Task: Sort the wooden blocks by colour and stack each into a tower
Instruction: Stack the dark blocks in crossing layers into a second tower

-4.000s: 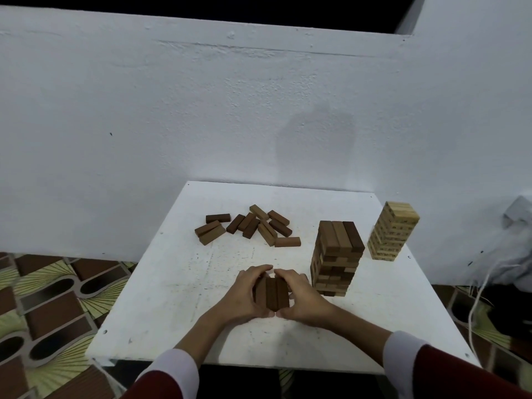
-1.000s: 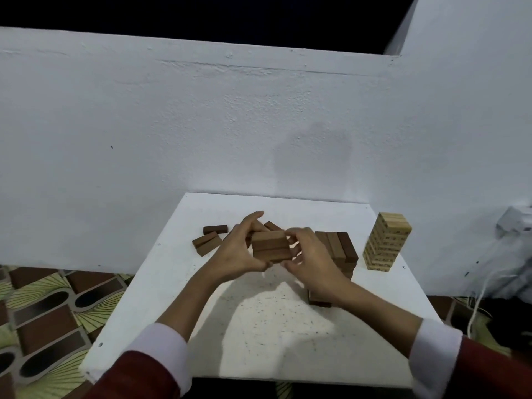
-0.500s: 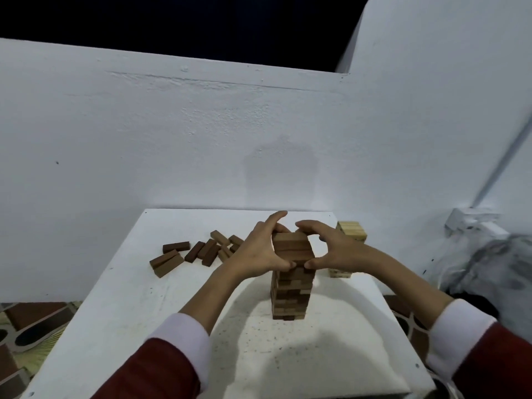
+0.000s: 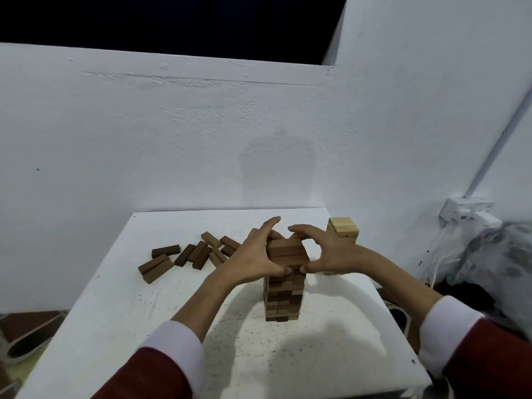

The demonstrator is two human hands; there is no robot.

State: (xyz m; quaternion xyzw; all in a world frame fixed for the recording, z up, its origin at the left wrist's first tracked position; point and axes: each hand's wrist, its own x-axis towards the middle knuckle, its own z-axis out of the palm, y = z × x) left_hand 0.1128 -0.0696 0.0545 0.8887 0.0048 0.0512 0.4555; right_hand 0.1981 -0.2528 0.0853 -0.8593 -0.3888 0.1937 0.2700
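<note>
- Risk: the tall dark brown wooden block tower is narrow and carries a fresh layer of brown wooden blocks at its top. If 1 hand lets go first or pushes sideways, that layer could slide and take the upper rows with it.
- Risk: uneven pressure from the 2 sides could twist the layer off square, which would leave a poor seat for later rows.
- The left hand grips the layer's left side, thumb curled under the front edge and index finger raised straight above it.
- The right hand pinches the right side, thumb low and fingers arched over the far edge; whether the layer is already fully seated is hard to tell.
- Loose dark brown wooden blocks lie scattered beyond and left of the left fingers, on the white speckled table.
- The pale wooden block tower stands just behind the right fingers, where a wide release might knock it.
</note>
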